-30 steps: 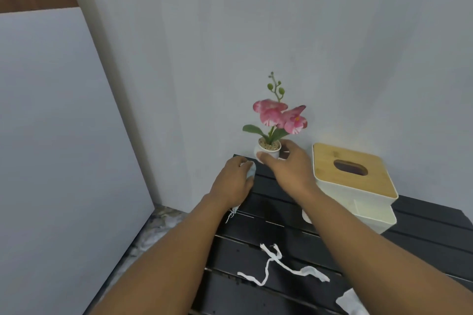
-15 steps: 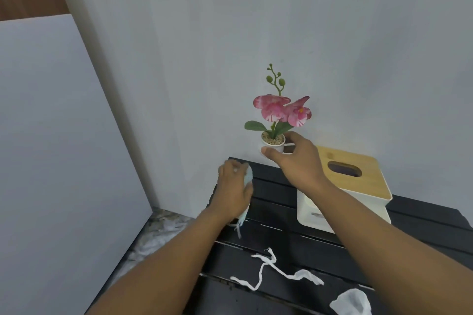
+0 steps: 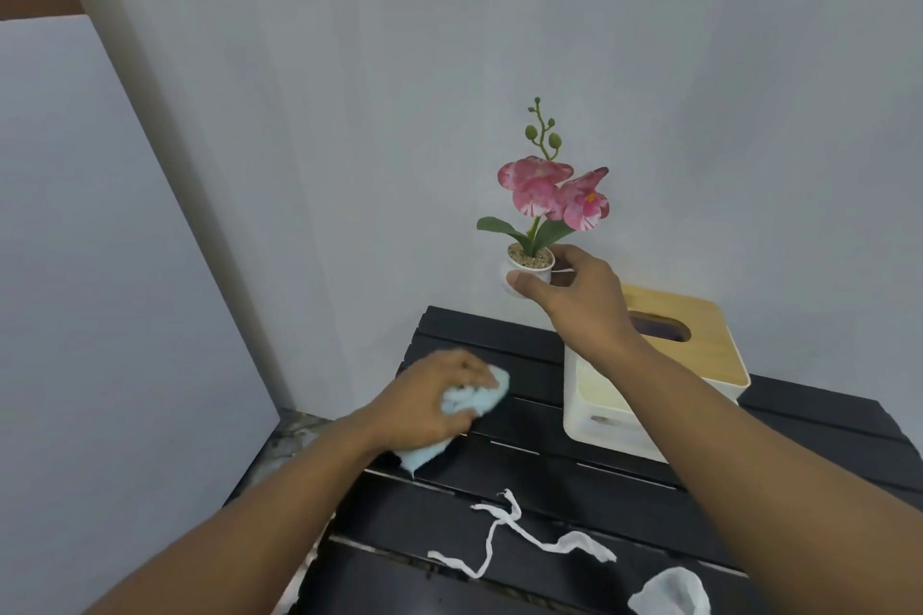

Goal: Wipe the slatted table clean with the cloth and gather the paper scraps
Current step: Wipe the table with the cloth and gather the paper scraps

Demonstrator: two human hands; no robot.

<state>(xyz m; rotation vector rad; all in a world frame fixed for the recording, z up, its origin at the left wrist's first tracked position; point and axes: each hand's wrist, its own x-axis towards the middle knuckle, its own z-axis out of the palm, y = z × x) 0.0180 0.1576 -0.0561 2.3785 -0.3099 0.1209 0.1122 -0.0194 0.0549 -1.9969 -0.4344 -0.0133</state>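
Note:
The black slatted table fills the lower right. My left hand presses a bunched light-blue cloth onto the slats near the table's far left corner. My right hand holds a small white pot with a pink orchid lifted clear above the table's back edge. A long twisted white paper strip lies on the near slats. A crumpled white paper scrap sits at the bottom edge, right of the strip.
A white tissue box with a wooden lid stands on the table's back right, partly behind my right forearm. A grey wall runs behind the table and a pale panel stands at the left. Stone floor shows beside the table's left edge.
My right hand has raised the orchid pot off the table. My left hand has slid with the cloth toward me along the slats, and the cloth now spreads flatter under it.

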